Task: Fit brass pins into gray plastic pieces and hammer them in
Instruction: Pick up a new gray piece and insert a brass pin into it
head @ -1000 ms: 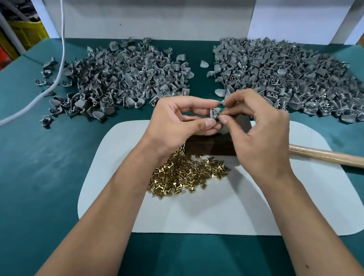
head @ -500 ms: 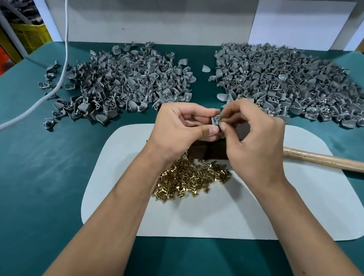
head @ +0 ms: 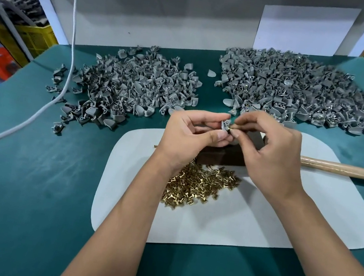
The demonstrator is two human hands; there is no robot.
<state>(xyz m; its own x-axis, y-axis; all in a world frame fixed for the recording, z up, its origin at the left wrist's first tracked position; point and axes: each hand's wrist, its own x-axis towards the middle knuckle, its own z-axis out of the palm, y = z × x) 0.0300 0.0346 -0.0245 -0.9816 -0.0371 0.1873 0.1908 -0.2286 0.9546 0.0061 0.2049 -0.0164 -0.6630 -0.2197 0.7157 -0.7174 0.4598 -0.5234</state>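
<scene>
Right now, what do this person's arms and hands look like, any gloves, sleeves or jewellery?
Both arms are bare up to the bottom edge of the picture, with no sleeves showing. The left hand and the right hand wear no gloves, and no rings, watch or wristband can be seen. Fingernails look short and unpainted.

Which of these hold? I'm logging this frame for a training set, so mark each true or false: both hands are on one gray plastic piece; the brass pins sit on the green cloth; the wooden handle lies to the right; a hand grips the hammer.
1. Left hand holds a small gray plastic piece: true.
2. Loose brass pins lie on the green table cloth: false, on the white mat.
3. Wooden hammer handle lies right: true.
4. Right hand grips the hammer: false, it pinches a pin at the piece.
</scene>
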